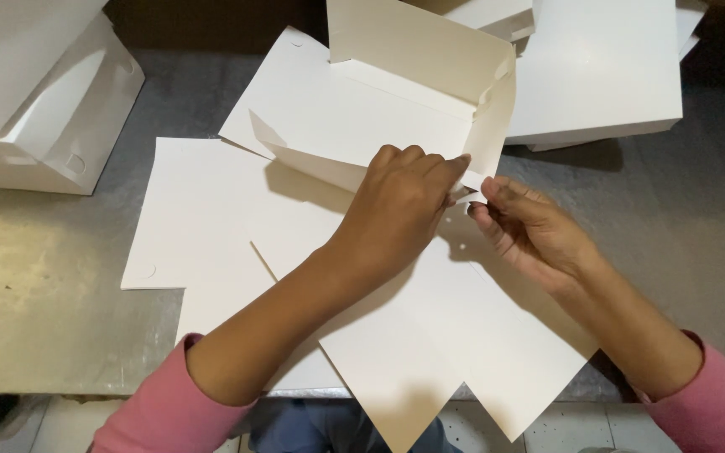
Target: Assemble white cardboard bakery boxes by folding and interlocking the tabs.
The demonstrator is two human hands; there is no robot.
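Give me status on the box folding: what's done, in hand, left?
Done: folded boxes at far left, more at far right. In hand: half-formed box, walls up; left hand and right hand pinch its right corner tab. Left: flat blanks underneath, unfolded.

2 bare hands — left hand (400, 205), right hand (530, 231) — with forearms uncovered; pink sleeves (161, 411) pushed up toward the elbows — no rings or watch visible.

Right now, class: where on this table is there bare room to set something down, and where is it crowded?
Bare table shows at the left, below the assembled boxes, and at the right, below the stacked boxes. The centre is crowded: flat sheets, the half-folded box and both hands.
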